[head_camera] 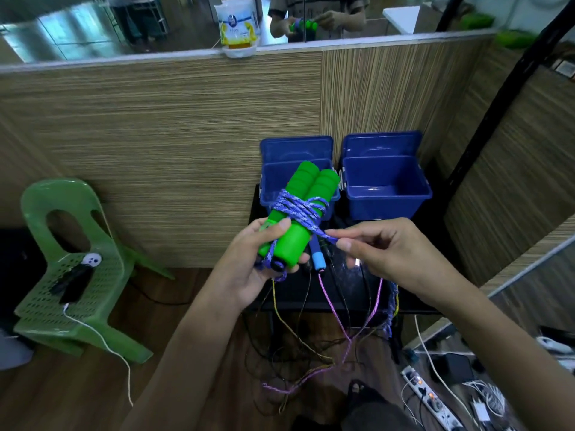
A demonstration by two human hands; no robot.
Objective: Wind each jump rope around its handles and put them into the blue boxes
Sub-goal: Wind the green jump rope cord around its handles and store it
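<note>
Winding the purple rope onto the green handles, nearly done.

The left hand grips the paired green handles at their lower ends; just above that grip the purple rope is wrapped around them in several turns. To its right, the right hand pinches the rope's free end. Beyond both grips stand two open blue boxes. Next, judging by the slack: tuck the end, then reach forward to a box.
</note>
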